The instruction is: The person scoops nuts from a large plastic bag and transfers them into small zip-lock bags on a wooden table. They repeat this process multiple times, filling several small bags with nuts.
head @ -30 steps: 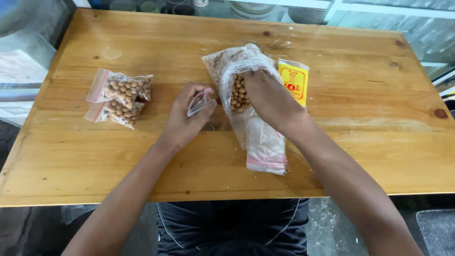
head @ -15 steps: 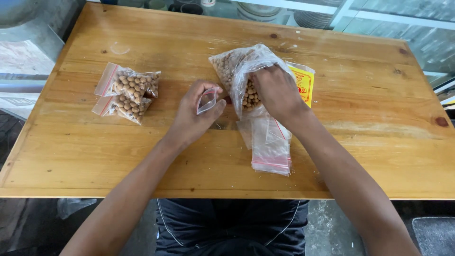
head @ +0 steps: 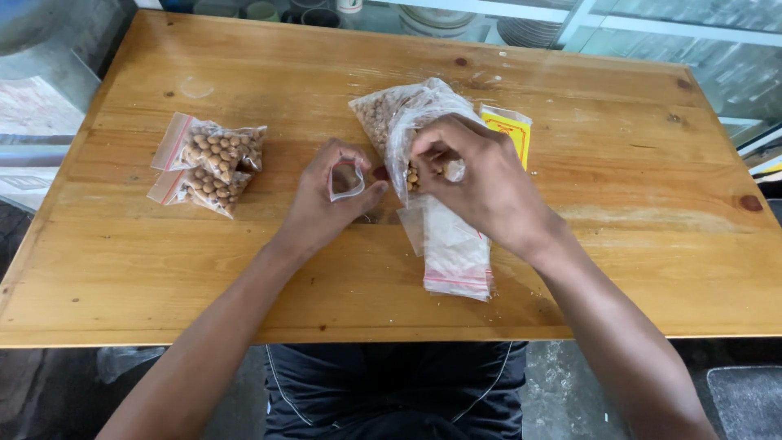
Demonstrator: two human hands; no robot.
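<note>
Head view, looking down on a rectangular varnished wooden table (head: 244, 269) with visible knots and grain. The left hand (head: 326, 200) rests on the tabletop near its centre, fingers curled; thumb and forefinger pinch a small clear plastic zip bag (head: 346, 181) and hold its mouth spread into an open loop. The small bag appears empty. Just to the right, the right hand (head: 476, 183) is bent at the wrist with its fingers bunched together inside the mouth of a large clear plastic bag of round brown nuts (head: 391, 114); a few nuts show between the fingertips, though how many are gripped cannot be told. The large bag lies on the table with its filled end pointing away from the person. Beneath the right hand and extending toward the near table edge lies a stack of flat, empty clear zip bags with red seal strips (head: 456, 265). A yellow printed packet (head: 509, 130) lies just beyond the right hand, partly hidden by it. Well apart, on the left side of the table, two small filled zip bags of the same nuts (head: 210, 163) lie touching one another, red strips facing left.
</note>
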